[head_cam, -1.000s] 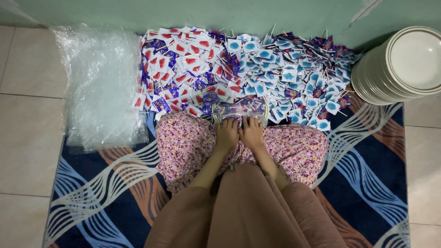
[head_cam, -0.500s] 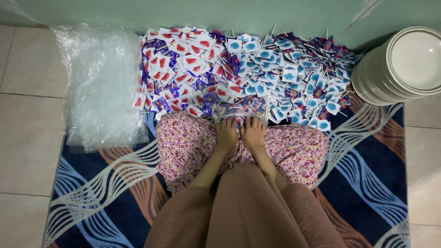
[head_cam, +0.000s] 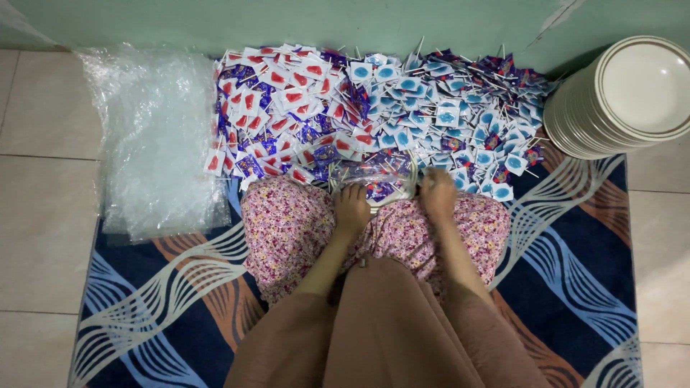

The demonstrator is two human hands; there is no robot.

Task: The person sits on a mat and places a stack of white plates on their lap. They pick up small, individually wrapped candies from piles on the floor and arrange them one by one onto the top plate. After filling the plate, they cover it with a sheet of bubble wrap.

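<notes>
Clear plastic bag (head_cam: 379,179), partly filled with wrapped lollipops, lies on the flowered lap at the near edge of the lollipop pile (head_cam: 374,108). Left hand (head_cam: 352,208) rests its curled fingers on the bag's left end, pinching the plastic. Right hand (head_cam: 437,195) touches the bag's right edge, fingers bent down; whether they grip it cannot be told. Stacked clear bags (head_cam: 154,136) lie to the left, white plates (head_cam: 625,97) to the right.
</notes>
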